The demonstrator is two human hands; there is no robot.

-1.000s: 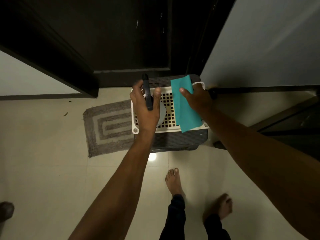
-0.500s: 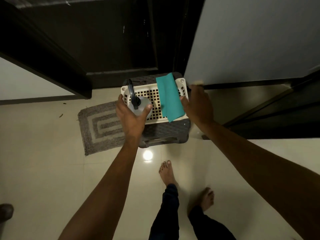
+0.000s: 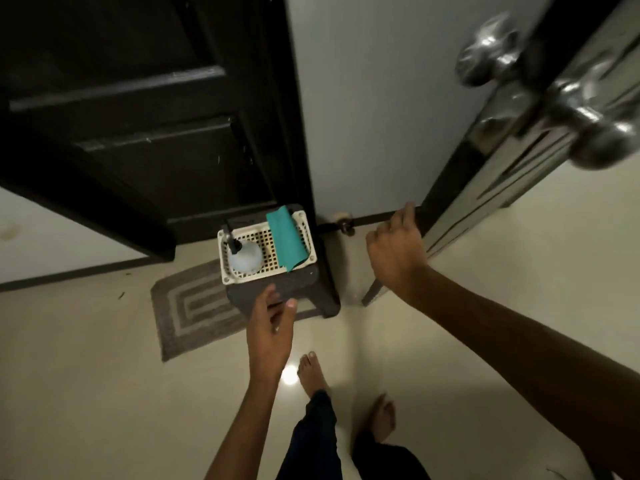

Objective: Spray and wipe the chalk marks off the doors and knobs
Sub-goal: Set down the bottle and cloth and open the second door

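Both arms reach forward, left hand (image 3: 272, 323) and right hand (image 3: 394, 251) loosely spread, holding nothing.

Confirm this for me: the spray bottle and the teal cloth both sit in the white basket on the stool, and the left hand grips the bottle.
Not quite. The head view shows the left hand empty, fingers relaxed, near the stool, apart from the spray bottle. The rest holds: bottle and teal cloth both sit in the white basket on the stool.

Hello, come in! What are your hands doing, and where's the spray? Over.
Both hands empty: left hand, right hand. Spray bottle, teal cloth in basket. Nothing blocking.
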